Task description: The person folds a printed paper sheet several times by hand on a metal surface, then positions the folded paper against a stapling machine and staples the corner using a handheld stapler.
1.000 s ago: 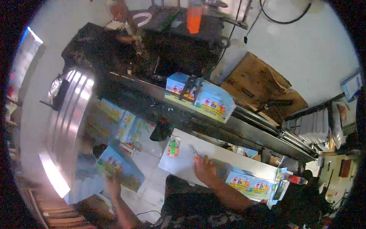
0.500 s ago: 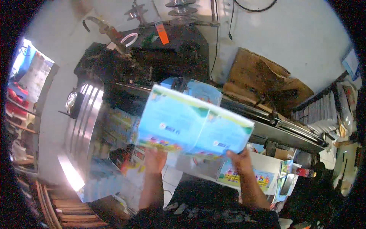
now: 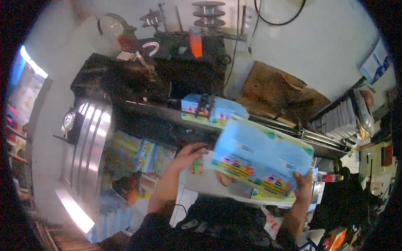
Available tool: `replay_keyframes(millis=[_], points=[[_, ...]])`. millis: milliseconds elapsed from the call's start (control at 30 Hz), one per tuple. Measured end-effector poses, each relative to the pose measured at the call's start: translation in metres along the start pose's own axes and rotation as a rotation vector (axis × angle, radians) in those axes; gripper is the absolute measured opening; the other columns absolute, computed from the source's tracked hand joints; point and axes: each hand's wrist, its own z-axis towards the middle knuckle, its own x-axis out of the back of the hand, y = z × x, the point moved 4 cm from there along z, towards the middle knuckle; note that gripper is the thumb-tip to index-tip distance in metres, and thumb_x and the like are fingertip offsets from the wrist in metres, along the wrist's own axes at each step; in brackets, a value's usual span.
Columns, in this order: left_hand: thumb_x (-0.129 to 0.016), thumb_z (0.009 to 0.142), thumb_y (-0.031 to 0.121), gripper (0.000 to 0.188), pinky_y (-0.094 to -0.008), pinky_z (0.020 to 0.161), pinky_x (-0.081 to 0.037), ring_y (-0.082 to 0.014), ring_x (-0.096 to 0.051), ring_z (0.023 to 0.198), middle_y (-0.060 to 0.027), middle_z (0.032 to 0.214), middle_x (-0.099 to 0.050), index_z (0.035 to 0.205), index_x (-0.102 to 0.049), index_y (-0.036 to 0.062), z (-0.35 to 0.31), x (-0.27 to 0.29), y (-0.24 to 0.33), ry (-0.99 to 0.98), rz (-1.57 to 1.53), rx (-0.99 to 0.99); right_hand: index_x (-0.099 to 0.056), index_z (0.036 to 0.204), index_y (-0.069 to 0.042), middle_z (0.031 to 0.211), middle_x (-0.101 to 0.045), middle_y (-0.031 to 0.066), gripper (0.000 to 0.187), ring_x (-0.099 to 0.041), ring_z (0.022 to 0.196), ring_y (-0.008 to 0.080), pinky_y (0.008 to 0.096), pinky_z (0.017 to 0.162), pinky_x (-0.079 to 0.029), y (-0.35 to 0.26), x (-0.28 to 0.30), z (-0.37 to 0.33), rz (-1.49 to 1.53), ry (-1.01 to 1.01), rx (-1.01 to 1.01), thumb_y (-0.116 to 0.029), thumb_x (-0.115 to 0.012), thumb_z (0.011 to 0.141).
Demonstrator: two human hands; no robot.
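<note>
A light-blue printed booklet [image 3: 261, 152], spread flat with two panels side by side, tilts down to the right in front of me. My right hand [image 3: 303, 184] grips its lower right corner, thumb on top. Beside its left edge is my left hand [image 3: 190, 155], fingers stretched toward the machine; I cannot tell whether the fingertips touch the booklet. Under the head of the dark machine [image 3: 184, 75] lies another blue printed booklet [image 3: 213, 111], beyond my left hand. Motion blurs the held booklet slightly.
Wire spools [image 3: 208, 14] stand above the machine. Brown cardboard [image 3: 280, 92] leans on the wall, behind a metal rail [image 3: 322, 138]. Shiny metal panel [image 3: 90, 142] and printed stacks [image 3: 146, 154] are at left. A bottle with red label [image 3: 332, 178] stands at right.
The booklet has moved right and slightly lower. My left hand has left its lower edge and reaches toward the machine; my right hand still grips it. The view has shifted a little.
</note>
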Motion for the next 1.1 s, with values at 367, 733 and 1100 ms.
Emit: replay_keyframes(millis=[367,733,1100], points=[[-0.053,0.093,0.029,0.029,-0.0387,0.080,-0.051,-0.0263,-0.058,0.089,-0.0102,0.106,-0.060,0.112,-0.058,0.0073,0.238,0.080,-0.098,0.414,-1.293,-0.265,-0.046,0.126,0.004,0.114,-0.061,0.0132,0.060,-0.061,0.101,0.0260,0.0407,0.091,-0.049,-0.004,0.117,-0.062,0.019,0.272,0.015,-0.010,-0.071,0.073],[-0.064,0.082,0.028,0.035,-0.0460,0.100,-0.037,-0.0350,-0.058,0.106,-0.0183,0.113,-0.061,0.107,-0.062,0.0039,0.244,0.116,-0.163,0.600,0.460,-0.532,-0.048,0.124,0.005,0.113,-0.062,0.0137,0.050,-0.062,0.102,0.0254,0.0395,0.090,-0.050,0.003,0.125,-0.015,0.013,0.218,-0.081,-0.005,-0.066,0.077],[-0.064,0.089,0.022,0.029,-0.0330,0.087,-0.045,-0.0177,-0.059,0.094,-0.0071,0.101,-0.066,0.108,-0.061,0.0005,0.189,0.031,-0.091,0.471,-0.158,-0.344,-0.044,0.128,0.003,0.116,-0.060,0.0132,0.055,-0.061,0.103,0.0268,0.0419,0.091,-0.050,-0.001,0.116,0.003,0.038,0.170,-0.065,-0.003,-0.065,0.077]])
